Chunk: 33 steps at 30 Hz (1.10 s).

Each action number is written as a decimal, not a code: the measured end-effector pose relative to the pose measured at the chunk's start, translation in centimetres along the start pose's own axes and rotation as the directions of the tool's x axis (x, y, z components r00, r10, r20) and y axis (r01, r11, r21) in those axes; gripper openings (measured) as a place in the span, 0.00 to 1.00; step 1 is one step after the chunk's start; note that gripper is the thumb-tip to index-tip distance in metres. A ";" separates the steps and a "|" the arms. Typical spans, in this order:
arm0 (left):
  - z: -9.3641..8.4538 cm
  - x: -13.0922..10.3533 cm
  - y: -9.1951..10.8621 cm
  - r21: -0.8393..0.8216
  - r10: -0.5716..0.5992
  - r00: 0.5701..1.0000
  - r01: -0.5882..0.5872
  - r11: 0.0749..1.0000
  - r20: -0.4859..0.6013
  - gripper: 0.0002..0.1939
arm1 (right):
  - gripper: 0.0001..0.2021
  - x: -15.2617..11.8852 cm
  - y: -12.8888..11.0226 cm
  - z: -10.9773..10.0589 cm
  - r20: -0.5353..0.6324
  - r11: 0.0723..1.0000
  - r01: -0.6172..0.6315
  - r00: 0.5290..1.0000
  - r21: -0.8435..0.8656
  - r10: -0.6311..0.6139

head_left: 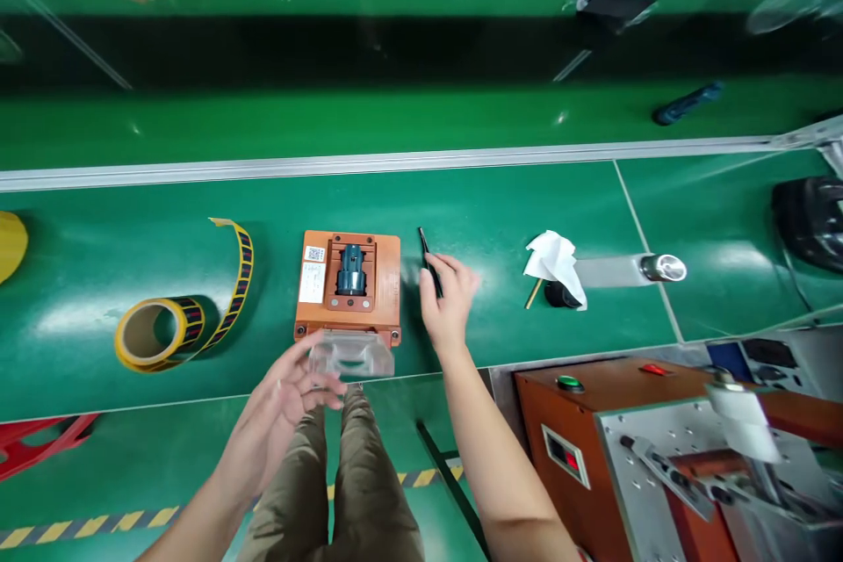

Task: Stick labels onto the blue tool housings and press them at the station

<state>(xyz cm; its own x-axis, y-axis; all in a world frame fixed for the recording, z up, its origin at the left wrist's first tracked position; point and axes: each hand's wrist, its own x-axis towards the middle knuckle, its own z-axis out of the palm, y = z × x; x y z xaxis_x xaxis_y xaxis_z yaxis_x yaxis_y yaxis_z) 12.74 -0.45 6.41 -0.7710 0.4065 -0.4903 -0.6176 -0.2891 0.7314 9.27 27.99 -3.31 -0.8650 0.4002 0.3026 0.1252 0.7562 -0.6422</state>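
Note:
An orange fixture block (388, 281) lies on the green bench, with a dark blue-grey moulded part (351, 270) seated in its brown recess. Along its front edge, a clear plastic flap (359, 356) hangs over the bench rim. My left hand (286, 399) is at the flap's left end with fingers apart; whether the index fingertip touches it I cannot tell. To the right of the block, my right hand (449, 303) has thumb and forefinger closed round slim black tweezers (423, 239), whose tip points away from me. The palm hides part of them.
A roll of yellow label tape (141, 335) stands left, its loose strip curling upward. White tissue (553, 262) partly covers a small black object (559, 294) on the right, near a metal cylinder (663, 268). An orange machine (572, 448) stands at lower right.

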 end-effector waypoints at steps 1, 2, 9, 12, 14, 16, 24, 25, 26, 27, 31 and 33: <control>0.7 1.2 0.9 -0.023 -0.024 1.000 0.023 0.999 -0.004 0.30 | 0.19 -0.7 0.8 -0.1 -0.046 0.997 -0.056 0.998 -0.054 0.053; 1.5 2.5 1.8 -0.046 -0.044 0.999 0.044 0.998 -0.013 0.30 | 0.21 -1.4 1.6 -0.1 -0.058 0.990 -0.094 0.994 -0.107 0.088; 2.1 8.8 4.0 0.022 -0.209 0.968 0.214 0.977 -0.136 0.23 | 0.20 -3.8 4.7 1.3 -0.032 0.952 -0.220 0.975 -0.214 0.218; -1.1 9.9 5.6 0.556 0.163 0.966 -0.025 0.831 -0.201 0.23 | 0.16 -4.1 5.0 0.9 -0.054 0.964 -0.255 0.966 -0.072 0.251; -3.8 11.2 7.5 0.916 0.525 0.842 -0.107 0.387 -0.124 0.17 | 0.16 -4.4 4.9 0.3 -0.071 0.950 -0.308 0.948 0.047 0.310; -6.3 12.9 9.5 1.000 0.640 0.769 0.024 -0.016 -0.008 0.17 | 0.18 -4.6 4.4 -0.2 -0.088 0.893 -0.399 0.902 0.210 0.423; -10.7 13.8 10.6 0.959 0.619 0.767 -0.015 0.282 -0.170 0.18 | 0.18 -3.2 0.2 -1.7 0.340 0.095 -0.506 0.696 0.857 0.633; -10.8 12.9 10.4 0.910 0.628 0.756 -0.108 0.400 -0.187 0.20 | 0.17 -2.9 -0.6 -1.9 0.396 0.037 -0.513 0.704 0.858 0.590; -10.8 11.8 10.2 0.847 0.622 0.753 -0.176 0.502 -0.213 0.23 | 0.17 -2.6 -1.3 -2.0 0.433 0.002 -0.519 0.715 0.855 0.549; -10.7 10.8 10.1 0.782 0.604 0.759 -0.215 0.585 -0.243 0.25 | 0.17 -2.3 -2.1 -2.0 0.457 -0.014 -0.525 0.728 0.851 0.511; -10.2 7.4 9.6 0.603 0.511 0.786 -0.230 0.764 -0.348 0.25 | 0.14 -1.6 -5.8 -0.7 0.515 0.043 -0.564 0.780 0.825 0.356; -10.2 6.2 9.2 0.539 0.475 0.794 -0.227 0.811 -0.381 0.23 | 0.11 -1.2 -7.9 0.4 0.537 0.115 -0.578 0.802 0.808 0.261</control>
<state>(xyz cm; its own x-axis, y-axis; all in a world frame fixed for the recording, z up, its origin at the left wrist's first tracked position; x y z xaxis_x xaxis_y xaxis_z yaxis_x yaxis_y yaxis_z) 0.70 -9.42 5.29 -0.9642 -0.1444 -0.2222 -0.2423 0.1409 0.9599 9.10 21.32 1.11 -0.9222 0.2402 -0.3032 0.1221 -0.5629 -0.8175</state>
